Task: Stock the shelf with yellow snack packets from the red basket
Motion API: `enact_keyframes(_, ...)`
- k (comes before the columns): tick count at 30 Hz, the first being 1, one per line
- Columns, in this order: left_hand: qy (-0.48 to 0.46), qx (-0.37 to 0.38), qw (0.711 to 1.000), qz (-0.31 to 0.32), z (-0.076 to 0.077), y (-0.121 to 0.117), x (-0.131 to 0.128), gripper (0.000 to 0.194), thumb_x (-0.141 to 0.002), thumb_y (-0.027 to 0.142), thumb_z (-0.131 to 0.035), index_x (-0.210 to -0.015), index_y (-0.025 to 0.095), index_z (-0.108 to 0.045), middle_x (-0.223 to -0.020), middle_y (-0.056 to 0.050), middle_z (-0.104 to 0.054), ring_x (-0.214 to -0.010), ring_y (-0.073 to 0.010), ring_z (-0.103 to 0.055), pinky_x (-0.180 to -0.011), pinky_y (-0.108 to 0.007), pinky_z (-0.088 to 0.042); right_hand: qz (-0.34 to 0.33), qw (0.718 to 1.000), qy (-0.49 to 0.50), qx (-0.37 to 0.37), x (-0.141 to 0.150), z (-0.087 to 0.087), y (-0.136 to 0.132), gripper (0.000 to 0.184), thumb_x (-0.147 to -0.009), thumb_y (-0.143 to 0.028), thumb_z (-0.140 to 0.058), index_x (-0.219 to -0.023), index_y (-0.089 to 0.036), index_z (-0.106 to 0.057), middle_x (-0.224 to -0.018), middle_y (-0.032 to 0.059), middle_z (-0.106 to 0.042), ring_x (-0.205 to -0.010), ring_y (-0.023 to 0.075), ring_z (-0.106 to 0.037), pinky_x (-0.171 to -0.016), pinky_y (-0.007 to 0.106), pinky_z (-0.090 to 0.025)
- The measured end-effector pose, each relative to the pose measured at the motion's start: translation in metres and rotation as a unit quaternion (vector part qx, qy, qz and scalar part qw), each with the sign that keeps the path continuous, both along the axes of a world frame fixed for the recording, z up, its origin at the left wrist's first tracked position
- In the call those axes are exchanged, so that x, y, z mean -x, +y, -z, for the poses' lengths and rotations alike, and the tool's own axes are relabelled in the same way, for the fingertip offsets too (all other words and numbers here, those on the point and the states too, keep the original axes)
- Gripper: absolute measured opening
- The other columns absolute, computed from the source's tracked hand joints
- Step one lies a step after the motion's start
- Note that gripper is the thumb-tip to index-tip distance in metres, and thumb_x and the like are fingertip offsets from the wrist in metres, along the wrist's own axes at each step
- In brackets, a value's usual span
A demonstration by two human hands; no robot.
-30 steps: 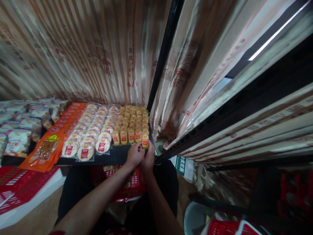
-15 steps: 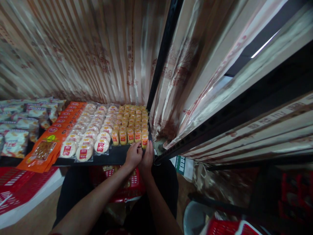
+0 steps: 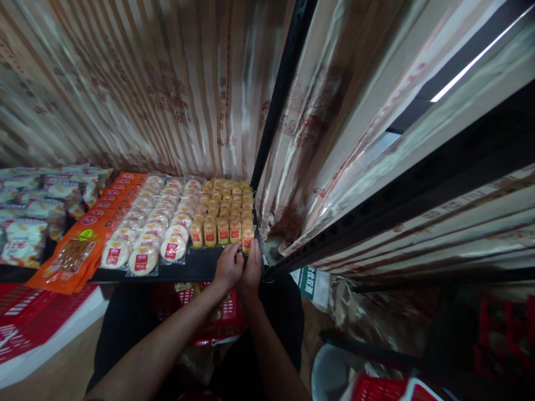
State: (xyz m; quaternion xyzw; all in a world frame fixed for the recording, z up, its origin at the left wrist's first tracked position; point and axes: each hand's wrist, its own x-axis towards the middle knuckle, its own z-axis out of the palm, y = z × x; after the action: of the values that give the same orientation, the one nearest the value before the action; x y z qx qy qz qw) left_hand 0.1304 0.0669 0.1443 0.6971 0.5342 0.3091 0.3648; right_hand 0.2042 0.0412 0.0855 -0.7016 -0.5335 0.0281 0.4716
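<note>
At the front right corner of the dark shelf, a small yellow wrapped cake (image 3: 248, 243) with a red and orange label stands upright, the front one of its row. Against its right side and lower front lies my right hand (image 3: 251, 273), fingers long and close together round it. My left hand (image 3: 228, 266) is closed, its fingers curled, with the fingertips at the cake's lower left edge; the exact contact is partly hidden. Several more wrapped cakes (image 3: 223, 230) stand in rows just left of it. Round white wrapped crackers (image 3: 174, 245) overlap in columns farther left.
Orange snack packets (image 3: 83, 242) and white snack bags (image 3: 24, 240) line the shelf (image 3: 175, 272) to the left. A black upright post (image 3: 273, 106) and plastic sheeting (image 3: 167, 83) bound the corner. Below are red baskets (image 3: 37, 314) and a pale tub (image 3: 328, 367).
Both hands stay at the front right cake with almost no movement. The view has shifted very slightly.
</note>
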Motion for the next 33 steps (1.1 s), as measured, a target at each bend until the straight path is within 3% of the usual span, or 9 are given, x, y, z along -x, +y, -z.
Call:
enact_keyframes(15,-0.007,0.011,0.999,0.034,-0.006,-0.004,0.011,0.037,-0.084,0.019,-0.04,-0.117,0.016,-0.057,-0.118,-0.01,-0.059,-0.108,-0.0174,-0.056,-0.095,-0.031,-0.046,-0.014,0.999,0.002,0.038,0.002,-0.008,-0.001,0.057,-0.09,-0.032,-0.029,-0.143,-0.012,-0.027,-0.148,0.0177,-0.028,-0.139,0.024,-0.023,-0.108,0.049,-0.029)
enact_keyframes(23,0.029,0.026,0.987,0.154,-0.012,0.011,0.026,0.04,-0.081,0.016,-0.044,-0.118,0.017,-0.058,-0.126,-0.007,-0.057,-0.118,-0.0165,-0.051,-0.105,-0.031,-0.036,-0.046,0.998,0.0,0.041,0.005,-0.015,-0.002,0.063,-0.083,-0.025,-0.032,-0.143,-0.006,-0.024,-0.149,0.0183,-0.026,-0.14,0.0246,-0.019,-0.11,0.05,-0.026)
enact_keyframes(30,-0.042,0.014,0.991,0.123,-0.005,0.001,0.039,0.034,-0.077,0.008,-0.045,-0.105,0.016,-0.064,-0.118,-0.009,-0.061,-0.113,-0.0166,-0.054,-0.102,-0.032,-0.04,-0.047,0.998,-0.013,0.039,0.004,-0.02,-0.006,0.061,-0.083,-0.018,-0.033,-0.142,-0.006,-0.026,-0.151,0.0174,-0.021,-0.141,0.0243,-0.014,-0.111,0.051,-0.023)
enact_keyframes(33,-0.094,0.039,0.99,0.094,0.0,-0.006,0.053,0.029,-0.078,0.01,-0.046,-0.099,0.017,-0.064,-0.109,-0.008,-0.064,-0.102,-0.0159,-0.059,-0.093,-0.031,-0.046,-0.046,0.998,-0.019,0.028,0.005,-0.022,-0.008,0.061,-0.082,-0.015,-0.034,-0.142,-0.007,-0.027,-0.151,0.017,-0.023,-0.141,0.024,-0.015,-0.111,0.051,-0.024)
